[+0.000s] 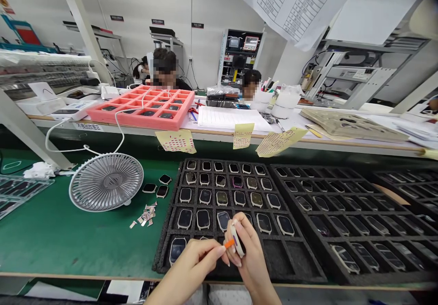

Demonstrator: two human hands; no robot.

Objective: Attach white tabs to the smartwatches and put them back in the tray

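Observation:
Above the near rows of a black foam tray [310,268], my right hand [251,245] grips a smartwatch body [238,242] by its edges, tilted on its side with the dark screen facing right. My left hand [205,257] pinches a small orange stick-like tool [229,243], whose tip touches or nearly touches the side of the watch. Exactly what the tip meets is too small to tell. Rows of strapless watch bodies [185,218] lie in the tray's compartments; my hands cover some of the near ones.
A white fan [106,181] stands at the left on the green mat [85,245]. Beside it lie three watch bodies [162,191] and a heap of small pale pieces [147,214]. More filled trays [337,223] extend right. A pink foam tray [143,108] sits on the shelf; people sit beyond.

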